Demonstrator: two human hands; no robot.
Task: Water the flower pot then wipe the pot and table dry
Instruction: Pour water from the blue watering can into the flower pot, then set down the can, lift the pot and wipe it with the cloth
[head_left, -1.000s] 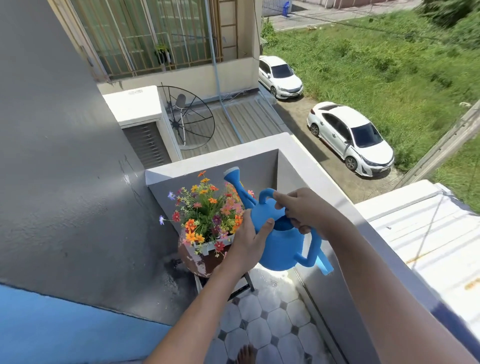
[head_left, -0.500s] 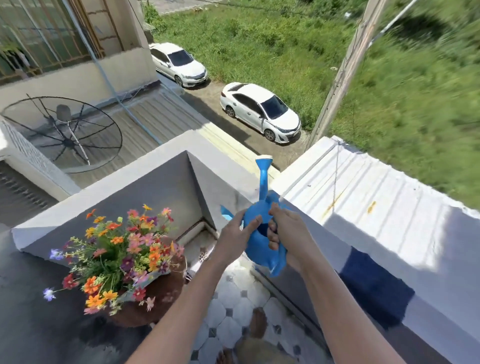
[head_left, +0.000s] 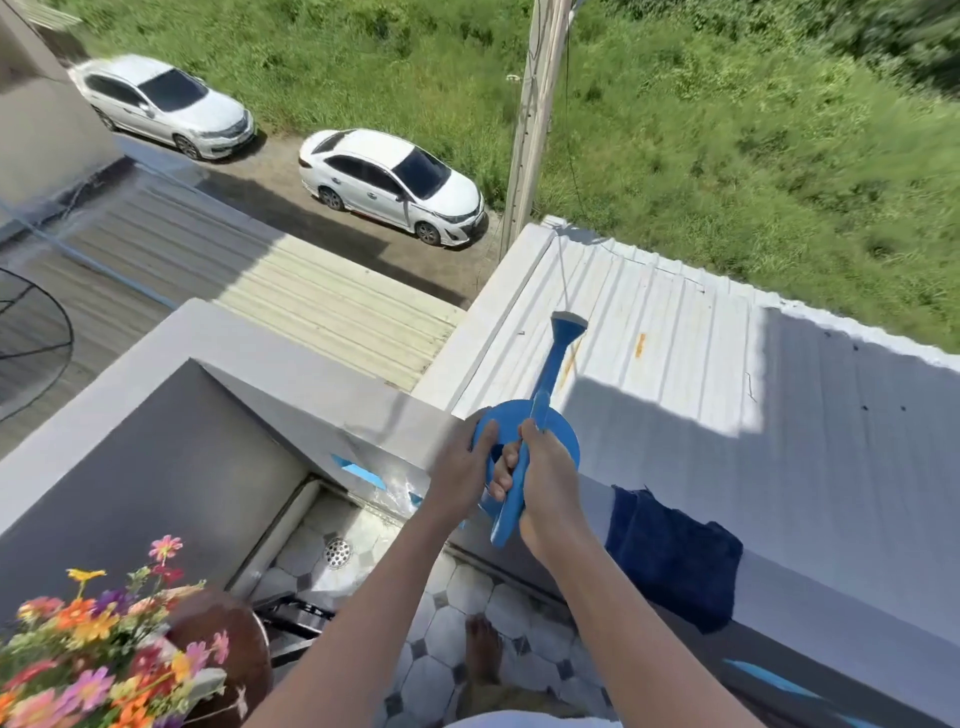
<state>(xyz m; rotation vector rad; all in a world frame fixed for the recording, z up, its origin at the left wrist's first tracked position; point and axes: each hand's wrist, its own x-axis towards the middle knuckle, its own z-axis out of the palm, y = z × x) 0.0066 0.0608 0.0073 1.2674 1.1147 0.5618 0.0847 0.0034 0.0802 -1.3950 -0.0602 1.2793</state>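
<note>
- My right hand (head_left: 545, 488) is wrapped around the blue handle of the watering can (head_left: 524, 447); the fingers curl under the handle, so I see only their knuckles.
- My left hand (head_left: 462, 475) presses flat on the left side of the can body, fingers spread, grasping nothing else. It covers that side of the can.
- The can is smooth blue plastic, round from above. Its long spout (head_left: 553, 364) points away from me, past the wall, with a flat wide end over the metal roof (head_left: 727, 364). If the can touches the ledge or is just above it, I cannot tell.
- The parapet ledge (head_left: 322, 384) is smooth grey concrete with a sharp corner. A dark blue cloth (head_left: 675, 556), soft and wrinkled, hangs over the ledge just right of my right wrist.
- The flower pot (head_left: 228, 644) is at the bottom left, well apart from the can. It is round and brown, and looks wet and shiny. The colourful flowers (head_left: 93, 660) hide most of it, and the picture edge cuts them.
- The table under the pot is almost fully hidden; only dark bars (head_left: 296, 618) show beside the pot.
- The floor (head_left: 431, 670) has pale hexagon tiles with small dark squares, and a round metal drain (head_left: 338, 552) in the corner. A bare foot (head_left: 483, 649) stands on it.
- Free room is narrow: between the pot and the ledge wall there is only this strip of floor.
- Below are two white cars (head_left: 395, 187), a pole (head_left: 535, 119) and rough grass.
</note>
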